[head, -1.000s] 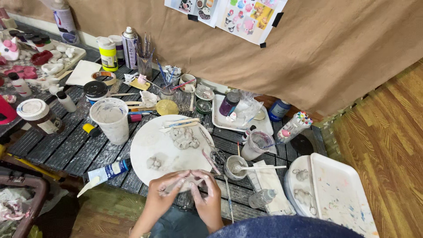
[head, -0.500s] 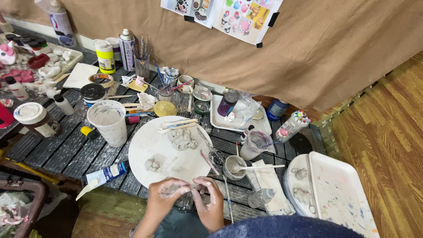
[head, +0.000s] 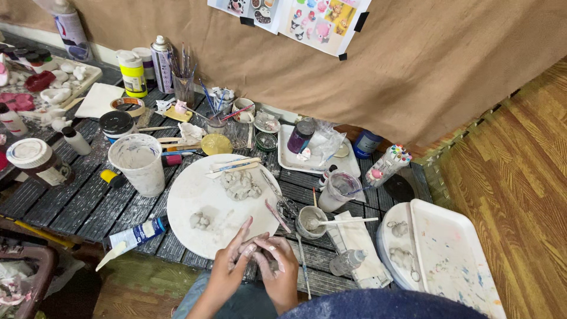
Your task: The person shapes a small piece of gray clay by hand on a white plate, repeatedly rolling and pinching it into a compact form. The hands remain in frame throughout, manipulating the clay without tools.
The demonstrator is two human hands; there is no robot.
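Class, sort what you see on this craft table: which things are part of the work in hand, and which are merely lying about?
In use:
left hand and right hand, pressed together around a small grey clay piece
round white board
clay lumps

Lying about:
white bucket
spray can
yellow paint jar
white tray
paint tube

Bucket [head: 139, 162] left of round board [head: 201, 198]

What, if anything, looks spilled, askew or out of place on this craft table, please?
Nothing looks spilled or broken. The only untidy spots: a paint tube lies on its side, poking off the table's front edge, and a small clear bottle lies tipped over on the cloth. Both hands work clay over the round white board.
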